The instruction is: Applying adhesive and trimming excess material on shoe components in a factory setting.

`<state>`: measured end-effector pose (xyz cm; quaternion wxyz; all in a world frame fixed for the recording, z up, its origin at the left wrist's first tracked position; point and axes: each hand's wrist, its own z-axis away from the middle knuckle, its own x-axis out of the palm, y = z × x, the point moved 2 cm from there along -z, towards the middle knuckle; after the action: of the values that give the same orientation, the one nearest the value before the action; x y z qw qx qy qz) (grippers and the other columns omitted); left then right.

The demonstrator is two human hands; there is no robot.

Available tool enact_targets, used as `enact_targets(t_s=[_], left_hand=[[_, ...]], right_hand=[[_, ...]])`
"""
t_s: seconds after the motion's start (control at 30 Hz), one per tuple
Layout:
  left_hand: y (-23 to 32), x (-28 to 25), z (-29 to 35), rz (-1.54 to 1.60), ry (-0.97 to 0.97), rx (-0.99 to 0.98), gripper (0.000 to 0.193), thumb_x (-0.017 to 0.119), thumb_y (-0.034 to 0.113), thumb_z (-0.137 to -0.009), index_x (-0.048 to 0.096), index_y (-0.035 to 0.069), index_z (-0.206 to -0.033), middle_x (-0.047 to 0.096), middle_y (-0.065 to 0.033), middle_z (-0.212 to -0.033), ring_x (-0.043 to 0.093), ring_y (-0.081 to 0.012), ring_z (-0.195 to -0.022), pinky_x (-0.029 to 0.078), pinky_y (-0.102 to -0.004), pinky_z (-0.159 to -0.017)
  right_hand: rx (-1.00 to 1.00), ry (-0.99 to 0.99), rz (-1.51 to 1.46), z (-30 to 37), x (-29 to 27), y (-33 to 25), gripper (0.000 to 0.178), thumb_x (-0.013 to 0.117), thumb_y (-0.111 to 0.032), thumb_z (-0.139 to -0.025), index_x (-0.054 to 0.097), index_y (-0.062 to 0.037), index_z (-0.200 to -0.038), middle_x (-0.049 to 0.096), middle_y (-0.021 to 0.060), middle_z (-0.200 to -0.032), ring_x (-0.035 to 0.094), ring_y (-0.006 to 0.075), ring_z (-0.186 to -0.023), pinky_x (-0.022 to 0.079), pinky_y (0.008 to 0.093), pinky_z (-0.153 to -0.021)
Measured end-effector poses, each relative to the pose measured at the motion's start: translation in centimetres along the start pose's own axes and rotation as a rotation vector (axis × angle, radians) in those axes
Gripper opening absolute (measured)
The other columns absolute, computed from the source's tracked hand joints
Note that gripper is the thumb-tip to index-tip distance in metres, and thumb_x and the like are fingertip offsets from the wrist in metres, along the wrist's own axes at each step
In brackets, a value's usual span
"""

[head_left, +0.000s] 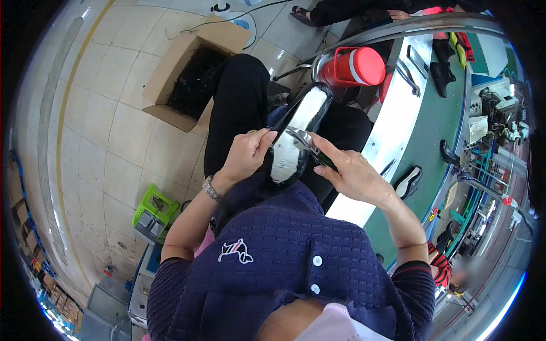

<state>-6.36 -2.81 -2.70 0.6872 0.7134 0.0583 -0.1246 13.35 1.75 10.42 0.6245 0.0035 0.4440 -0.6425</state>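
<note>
- Clearly, the left hand (pixel 247 150) had its grip clenched, thumb and fingers pinching the left edge of a dark shoe (pixel 288 156).
- That shoe lay bottom up above the person's lap, between the knees of the black trousers (pixel 236 91), its far end slanting toward the upper right and its white underside facing the camera.
- The right hand (pixel 352 173) had its grip wrapped around the dark handles of metal pincers (pixel 309 146).
- The head of the pincers reached across the white underside, close beside the left thumb; whether its jaws had caught any material, I could not tell.
- A metal-banded bracelet (pixel 211 188) circled the left wrist.
- Alongside, to the person's right, ran a long green-topped counter (pixel 424 136) with a pale border.
- On it, near the right forearm, lay another shoe (pixel 408 182) with a pale underside; farther up stood a black boot (pixel 441 78).
- Beyond the knees, a red jug (pixel 355 65) stood near the counter.
- To the left, on the tiled floor (pixel 91 136), were a cardboard box (pixel 170 65) with tangled black material inside and a bright green stool (pixel 156 204).
</note>
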Motion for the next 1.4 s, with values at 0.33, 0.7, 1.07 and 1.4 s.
enact_targets(t_s=[0.33,0.7,1.07,1.4], left_hand=[[2.9,-0.5,0.3,-0.304,-0.279,0.002,0.019,0.067,0.02,-0.088,0.066,0.001,-0.093,0.063,-0.0121,-0.075,0.065,-0.0225,-0.066,0.05,-0.0311,-0.059],[-0.8,4.9,-2.6,1.351,-0.288,-0.715,0.071,0.059,0.032,-0.096,0.02,0.023,-0.154,0.038,-0.0051,-0.148,0.043,-0.0163,-0.128,0.039,-0.0333,-0.104],[0.8,3.6,-3.5,1.071,-0.299,-0.677,0.079,0.066,0.023,-0.089,0.021,0.022,-0.154,0.05,-0.0068,-0.133,0.055,-0.014,-0.109,0.047,-0.0288,-0.089],[0.0,2.4,-4.6,0.918,-0.445,-0.665,0.083,0.066,0.027,-0.09,0.015,0.022,-0.155,0.046,-0.0074,-0.14,0.047,-0.0144,-0.122,0.038,-0.0292,-0.101]], right_hand=[[0.011,-0.11,0.429,-0.6,0.7,-1.1,0.067,0.059,-0.012,-0.091,0.027,-0.0212,-0.149,0.063,0.0198,-0.075,0.065,0.0372,-0.068,0.051,0.0476,-0.065],[-0.142,0.134,0.18,0.5,4.1,4.1,0.067,0.064,-0.014,-0.089,0.034,-0.0275,-0.148,0.067,0.0166,-0.083,0.064,0.0309,-0.064,0.054,0.0426,-0.06],[-0.173,0.145,0.017,1.5,-1.4,-0.1,0.065,0.064,-0.013,-0.09,0.034,-0.0175,-0.147,0.068,0.0204,-0.081,0.069,0.0369,-0.069,0.056,0.044,-0.066],[-0.318,0.435,0.493,-3.1,-4.1,2.9,0.065,0.055,-0.023,-0.096,0.021,-0.0302,-0.151,0.064,0.0157,-0.067,0.066,0.031,-0.059,0.054,0.0422,-0.054]])
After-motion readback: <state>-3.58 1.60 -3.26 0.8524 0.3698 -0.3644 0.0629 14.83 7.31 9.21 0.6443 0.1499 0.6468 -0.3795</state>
